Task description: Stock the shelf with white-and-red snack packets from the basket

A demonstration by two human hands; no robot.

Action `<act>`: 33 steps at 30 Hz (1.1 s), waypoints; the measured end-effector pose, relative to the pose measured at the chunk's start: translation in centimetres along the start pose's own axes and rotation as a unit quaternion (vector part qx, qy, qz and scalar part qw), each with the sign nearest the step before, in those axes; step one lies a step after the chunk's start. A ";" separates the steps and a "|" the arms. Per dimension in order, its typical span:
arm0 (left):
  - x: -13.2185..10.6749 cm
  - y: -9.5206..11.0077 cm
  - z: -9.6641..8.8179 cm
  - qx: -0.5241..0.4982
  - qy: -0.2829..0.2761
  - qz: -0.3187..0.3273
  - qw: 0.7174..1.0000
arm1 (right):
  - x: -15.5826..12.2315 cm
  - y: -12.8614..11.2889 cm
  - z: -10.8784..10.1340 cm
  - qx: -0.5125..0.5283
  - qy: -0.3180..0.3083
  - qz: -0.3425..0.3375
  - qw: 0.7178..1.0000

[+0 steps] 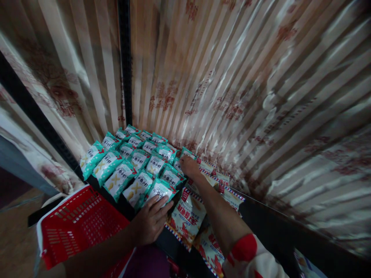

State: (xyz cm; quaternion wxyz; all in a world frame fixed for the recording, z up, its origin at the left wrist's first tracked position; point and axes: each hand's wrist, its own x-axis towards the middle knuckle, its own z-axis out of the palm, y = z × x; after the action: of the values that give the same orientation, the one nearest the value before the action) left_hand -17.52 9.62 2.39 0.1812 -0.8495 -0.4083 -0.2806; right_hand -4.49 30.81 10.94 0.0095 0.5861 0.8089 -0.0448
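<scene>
Teal-and-white snack bags (139,158) with dark lettering lie in several close rows on a dark shelf. My left hand (152,222) rests at the front row, its fingers stretched out over the lower end of the nearest teal bag (162,188). At the right end of the rows, my right hand (189,166) is closed at a teal bag (187,153) toward the back; its fingertips are partly hidden. Under and beside my right forearm are cream snack bags (188,214) with red lettering and striped edges.
A red plastic basket (78,220) with a white rim stands at the front left, below the shelf edge. Pleated, printed plastic sheeting (232,77) hangs behind the shelf. A black upright post (124,61) rises at the back corner. Dark shelf surface (278,227) extends right.
</scene>
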 end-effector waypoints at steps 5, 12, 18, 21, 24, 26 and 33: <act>0.1 0.2 0.0 -0.004 0.006 -0.012 1.000 | -0.2 -0.4 0.0 0.016 0.002 0.003 1.000; 0.0 0.0 0.0 -0.002 0.005 0.000 1.000 | -0.2 -0.2 -0.2 0.037 0.011 -0.008 0.999; 0.1 -0.2 -0.1 -0.009 -0.005 0.006 1.000 | 0.2 1.4 -1.5 0.002 0.045 0.031 0.999; 0.1 -0.2 -0.1 -0.009 -0.010 0.011 1.000 | 0.5 2.4 -1.9 -0.035 0.052 0.053 0.997; 0.0 -0.2 0.0 -0.009 -0.010 0.006 1.000 | 0.8 3.0 -1.9 -0.052 0.035 0.053 0.997; 0.0 -0.1 0.1 -0.011 -0.008 0.000 1.000 | 1.0 3.1 -1.7 -0.052 0.029 0.056 0.997; 0.0 -0.2 0.2 -0.002 -0.008 0.009 1.000 | 2.0 2.9 -0.8 -0.032 0.032 0.060 0.997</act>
State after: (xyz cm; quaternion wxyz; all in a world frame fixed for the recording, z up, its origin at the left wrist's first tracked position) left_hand -17.65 9.85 2.23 0.1791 -0.8560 -0.4013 -0.2723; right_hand -2.31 33.66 11.47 0.0053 0.6343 0.7731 0.0009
